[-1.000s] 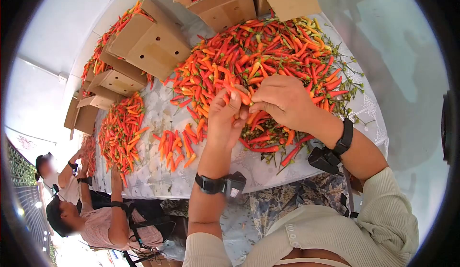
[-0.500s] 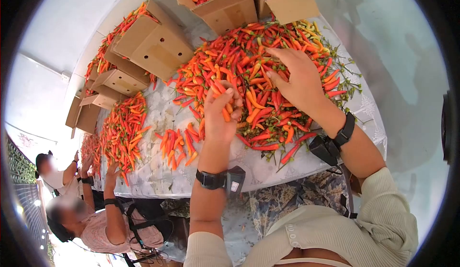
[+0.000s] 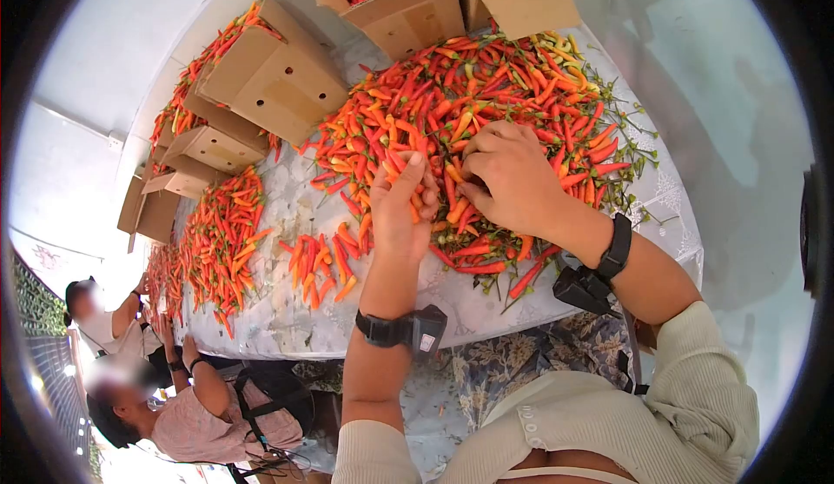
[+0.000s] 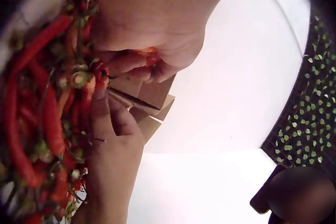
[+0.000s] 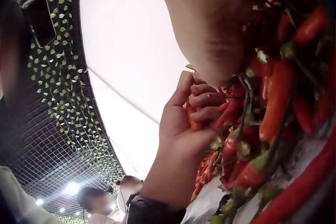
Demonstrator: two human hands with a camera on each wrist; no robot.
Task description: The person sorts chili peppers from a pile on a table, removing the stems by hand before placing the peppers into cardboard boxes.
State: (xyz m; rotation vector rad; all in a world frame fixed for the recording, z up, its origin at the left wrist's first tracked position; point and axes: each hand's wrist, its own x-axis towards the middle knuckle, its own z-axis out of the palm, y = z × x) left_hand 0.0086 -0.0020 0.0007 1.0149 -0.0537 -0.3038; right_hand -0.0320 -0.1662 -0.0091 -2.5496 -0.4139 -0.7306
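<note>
**Change.** Since half a second ago my right hand (image 3: 512, 180) has drawn back from the far side of the heap (image 3: 486, 76) and now lies next to my left hand (image 3: 401, 215), which has barely shifted.

**Step.** I judge this to be pick-and-gather: single pods are taken from the heap and passed to the bunch. The next move calls for a short, precise transfer between the fingertips without loosening the bunch.

**Hands.** My left hand is raised and clenched round several orange chillies (image 3: 408, 184). My right hand's fingers are bent, and thumb and forefinger seem to pinch one chilli (image 3: 455, 174).

**Place.** The heap covers the right end of the table (image 3: 287, 310), reaching its near edge. Both hands are at its near-left margin.
</note>
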